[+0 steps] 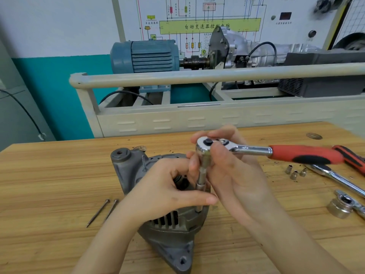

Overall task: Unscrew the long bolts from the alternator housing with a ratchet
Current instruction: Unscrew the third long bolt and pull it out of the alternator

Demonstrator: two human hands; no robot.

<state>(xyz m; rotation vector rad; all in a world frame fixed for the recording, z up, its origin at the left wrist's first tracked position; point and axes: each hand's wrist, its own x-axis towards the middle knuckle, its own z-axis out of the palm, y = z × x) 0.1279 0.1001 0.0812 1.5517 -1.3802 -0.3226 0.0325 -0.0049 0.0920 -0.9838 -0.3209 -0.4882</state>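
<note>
Gripping the alternator housing (pixel 167 230) mid-bench (pixel 49 184), our left hand (pixel 164 190) steadies it; our right hand (pixel 227 169) pinches the ratchet (pixel 246 149) head above it. We keep the extension (pixel 201 175) plumb on the bolt, then swing the handle.

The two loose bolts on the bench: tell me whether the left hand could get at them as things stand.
Probably yes. The two loose bolts lie bare on the bench, just outboard of the left hand, nothing between; it must first let go of the alternator.
</note>
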